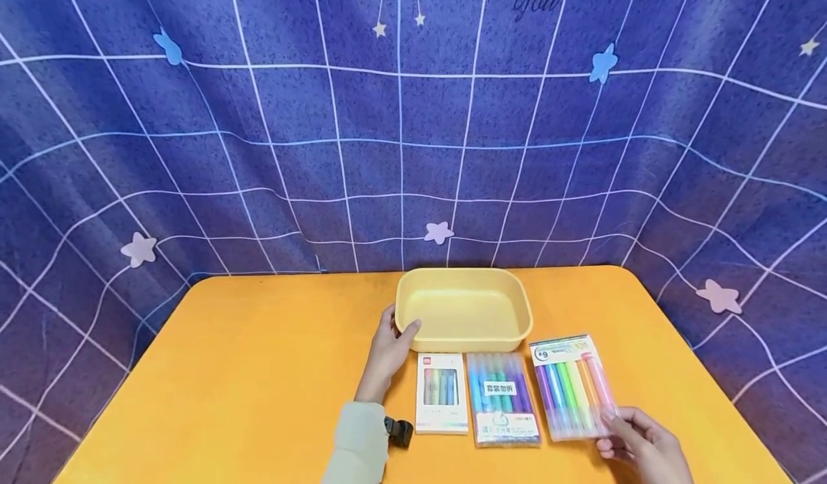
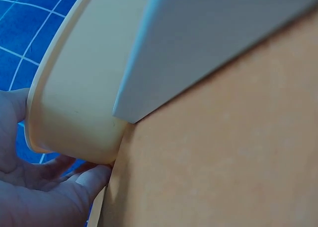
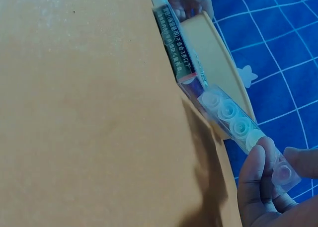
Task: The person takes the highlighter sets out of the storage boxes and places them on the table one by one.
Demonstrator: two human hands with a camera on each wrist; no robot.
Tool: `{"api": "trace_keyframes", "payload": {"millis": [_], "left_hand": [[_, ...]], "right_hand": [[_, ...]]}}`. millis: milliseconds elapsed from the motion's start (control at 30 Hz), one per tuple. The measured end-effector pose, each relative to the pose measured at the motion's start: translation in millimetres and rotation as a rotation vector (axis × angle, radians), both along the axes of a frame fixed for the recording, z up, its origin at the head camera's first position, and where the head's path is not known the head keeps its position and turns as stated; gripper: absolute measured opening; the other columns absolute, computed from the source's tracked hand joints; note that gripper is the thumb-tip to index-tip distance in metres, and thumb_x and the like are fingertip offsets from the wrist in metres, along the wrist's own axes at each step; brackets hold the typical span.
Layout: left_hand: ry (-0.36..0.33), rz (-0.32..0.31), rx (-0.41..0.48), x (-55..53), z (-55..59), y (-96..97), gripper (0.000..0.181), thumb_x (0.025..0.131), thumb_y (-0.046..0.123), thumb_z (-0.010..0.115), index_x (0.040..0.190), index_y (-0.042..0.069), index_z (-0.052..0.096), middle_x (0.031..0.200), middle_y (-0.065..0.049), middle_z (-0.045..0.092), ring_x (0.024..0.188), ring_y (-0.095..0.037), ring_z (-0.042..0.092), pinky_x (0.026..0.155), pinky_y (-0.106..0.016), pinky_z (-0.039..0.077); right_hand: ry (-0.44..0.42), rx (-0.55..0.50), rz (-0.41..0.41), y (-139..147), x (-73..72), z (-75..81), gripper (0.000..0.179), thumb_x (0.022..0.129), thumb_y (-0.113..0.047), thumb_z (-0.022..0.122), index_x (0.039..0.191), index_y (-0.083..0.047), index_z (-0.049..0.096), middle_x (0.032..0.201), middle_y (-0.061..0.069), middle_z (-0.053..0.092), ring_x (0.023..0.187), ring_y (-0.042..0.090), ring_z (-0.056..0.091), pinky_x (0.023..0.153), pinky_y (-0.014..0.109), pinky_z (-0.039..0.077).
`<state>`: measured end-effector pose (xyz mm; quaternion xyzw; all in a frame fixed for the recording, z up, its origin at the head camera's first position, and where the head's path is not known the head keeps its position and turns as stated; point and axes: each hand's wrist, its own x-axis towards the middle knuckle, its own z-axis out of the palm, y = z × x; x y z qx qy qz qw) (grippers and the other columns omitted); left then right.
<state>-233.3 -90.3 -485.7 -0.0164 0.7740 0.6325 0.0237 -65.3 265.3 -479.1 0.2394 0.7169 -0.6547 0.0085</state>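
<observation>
A shallow yellow plastic bin (image 1: 468, 345) stands at the back of the table. My left hand (image 1: 385, 351) grips its left front corner, thumb over the rim and fingers against the outer wall (image 2: 79, 98). At the right, my right hand (image 1: 646, 444) pinches the lower right corner of a clear pack of coloured marker pens (image 1: 568, 391), thumb on top and fingers beneath. The pack lies slightly turned, and its round pen ends (image 3: 241, 126) face the right wrist camera, close over the table.
In front of the bin lie a white box of pens (image 1: 442, 416) with a window and a clear pack of blue, green and purple pens (image 1: 504, 401), side by side. The orange table (image 1: 258, 369) meets a blue gridded curtain (image 1: 362, 168) behind and on both sides.
</observation>
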Motion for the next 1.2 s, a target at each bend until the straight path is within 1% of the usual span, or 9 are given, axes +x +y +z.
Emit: {"api": "trace_keyframes", "payload": {"millis": [200,333,633,767,900,967,1033,1200], "left_hand": [[-0.001,-0.003,-0.009,1.7,-2.5,-0.3,0.068,0.1,0.035,0.061,0.158,0.015,0.029,0.16,-0.017,0.039,0.146,-0.036,0.043,0.118,-0.053,0.039],[-0.002,-0.006,-0.009,1.2,-1.4,-0.1,0.068,0.1,0.033,0.061,0.157,0.015,0.029,0.16,-0.017,0.039,0.146,-0.035,0.044,0.117,-0.052,0.039],[-0.001,-0.016,0.01,0.2,-1.3,-0.7,0.068,0.1,0.031,0.062,0.157,0.016,0.029,0.16,-0.017,0.039,0.146,-0.035,0.043,0.118,-0.052,0.039],[0.001,-0.017,0.009,0.3,-3.5,-1.1,0.068,0.1,0.032,0.062,0.157,0.017,0.03,0.16,-0.017,0.039,0.146,-0.035,0.043,0.118,-0.052,0.039],[-0.003,-0.022,0.008,0.5,-6.2,-0.1,0.067,0.1,0.033,0.063,0.157,0.018,0.03,0.16,-0.017,0.04,0.145,-0.035,0.044,0.118,-0.052,0.039],[-0.007,-0.023,0.006,0.9,-6.5,0.0,0.067,0.1,0.032,0.062,0.157,0.017,0.03,0.16,-0.017,0.04,0.145,-0.035,0.044,0.118,-0.053,0.039],[-0.009,-0.022,0.009,0.5,-6.7,0.0,0.067,0.1,0.032,0.062,0.157,0.017,0.03,0.16,-0.016,0.04,0.146,-0.035,0.043,0.119,-0.053,0.038],[0.002,-0.02,0.021,-1.0,-5.8,-0.3,0.066,0.1,0.031,0.062,0.157,0.017,0.031,0.16,-0.016,0.04,0.147,-0.034,0.041,0.119,-0.052,0.037]], "right_hand": [[-0.032,-0.002,0.012,0.6,-2.6,-2.5,0.021,0.099,-0.029,0.064,0.093,-0.01,0.07,0.073,0.0,0.069,0.067,0.013,0.067,0.067,0.029,0.06],[-0.06,-0.007,0.017,2.2,-5.7,-2.1,0.023,0.1,-0.031,0.063,0.096,-0.009,0.07,0.074,0.0,0.069,0.068,0.013,0.067,0.068,0.029,0.06],[-0.085,-0.044,0.026,2.0,-9.4,-4.8,0.022,0.101,-0.03,0.061,0.095,-0.01,0.069,0.074,-0.001,0.068,0.069,0.013,0.066,0.07,0.029,0.06],[-0.096,-0.048,0.037,0.7,-10.9,-7.7,0.025,0.101,-0.031,0.061,0.096,-0.007,0.068,0.074,0.0,0.067,0.069,0.013,0.065,0.07,0.029,0.06],[-0.112,-0.036,0.05,1.0,-9.9,-9.3,0.025,0.103,-0.027,0.058,0.096,-0.003,0.065,0.073,0.001,0.066,0.068,0.013,0.065,0.068,0.029,0.059],[-0.123,-0.016,0.062,1.8,-8.9,-9.1,0.026,0.104,-0.025,0.056,0.097,-0.002,0.064,0.071,0.001,0.066,0.066,0.013,0.064,0.067,0.028,0.059],[-0.126,0.027,0.084,2.8,-8.2,-8.2,0.028,0.104,-0.026,0.055,0.099,0.0,0.063,0.069,0.001,0.063,0.064,0.013,0.062,0.064,0.028,0.058],[-0.134,0.202,0.148,6.6,-8.2,-5.7,0.037,0.103,-0.036,0.057,0.103,0.0,0.062,0.061,-0.002,0.053,0.056,0.012,0.052,0.055,0.026,0.047]]}}
